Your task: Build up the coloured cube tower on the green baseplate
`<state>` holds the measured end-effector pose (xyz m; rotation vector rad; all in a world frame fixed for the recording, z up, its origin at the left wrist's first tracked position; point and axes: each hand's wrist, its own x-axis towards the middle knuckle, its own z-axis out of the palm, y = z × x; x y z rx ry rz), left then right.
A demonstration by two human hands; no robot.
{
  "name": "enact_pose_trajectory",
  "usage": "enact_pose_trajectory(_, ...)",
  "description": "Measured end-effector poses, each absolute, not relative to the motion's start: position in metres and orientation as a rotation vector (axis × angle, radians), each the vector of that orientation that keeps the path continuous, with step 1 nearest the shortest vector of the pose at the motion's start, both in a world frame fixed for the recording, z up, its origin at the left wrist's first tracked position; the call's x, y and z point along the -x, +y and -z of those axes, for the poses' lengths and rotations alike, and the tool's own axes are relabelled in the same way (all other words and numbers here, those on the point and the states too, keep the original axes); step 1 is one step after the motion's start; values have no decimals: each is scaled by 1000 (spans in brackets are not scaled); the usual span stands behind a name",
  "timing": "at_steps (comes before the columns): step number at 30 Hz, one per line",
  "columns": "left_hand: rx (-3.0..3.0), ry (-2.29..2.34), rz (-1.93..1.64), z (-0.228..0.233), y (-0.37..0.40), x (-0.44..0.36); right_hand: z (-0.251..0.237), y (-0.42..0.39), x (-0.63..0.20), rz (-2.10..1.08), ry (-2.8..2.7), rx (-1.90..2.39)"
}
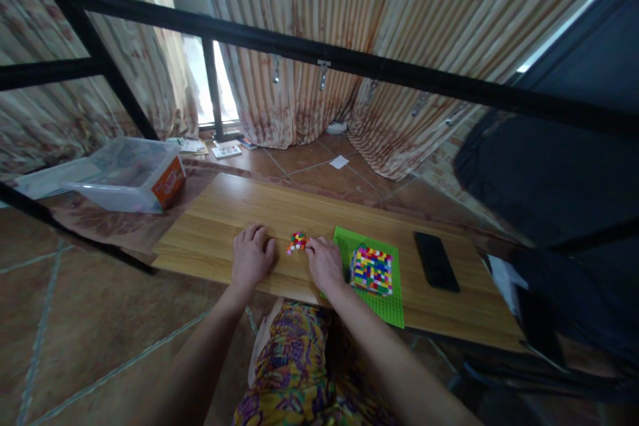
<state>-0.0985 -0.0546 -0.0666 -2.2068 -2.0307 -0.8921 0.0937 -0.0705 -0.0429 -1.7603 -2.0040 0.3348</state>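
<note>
A small pile of loose, brightly coloured building bricks (298, 241) lies on the wooden tabletop between my hands. My left hand (251, 254) rests on the wood to the left of the pile, fingers laid down and holding nothing. At the pile's right edge, my right hand (324, 262) has thumb and fingertips pinched together; whatever is between them is too small to make out. Just right of that hand, a block built of many multicoloured bricks (372, 271) stands on a green studded baseplate (394, 314). My right hand and wrist cover part of the baseplate's left side.
A black phone (436, 261) lies on the low wooden table (210, 226), right of the baseplate. A clear plastic bin (124, 176) with an orange label stands beyond the table's left end. A black metal bar (299, 43) crosses in front of the striped curtains.
</note>
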Motion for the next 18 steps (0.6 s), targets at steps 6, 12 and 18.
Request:
enact_pose_trajectory(6, 2222, -2005, 902, 67, -53, 100, 18, -95, -102, -361, -1916, 1614)
enact_pose_trajectory(12, 2216, -1987, 903, 69, -53, 102, -2, -124, -131, -347, -1797, 1560)
enact_pose_trajectory(18, 2214, -1954, 878, 70, -52, 103, 2, -135, -167, -249, -1645, 1606)
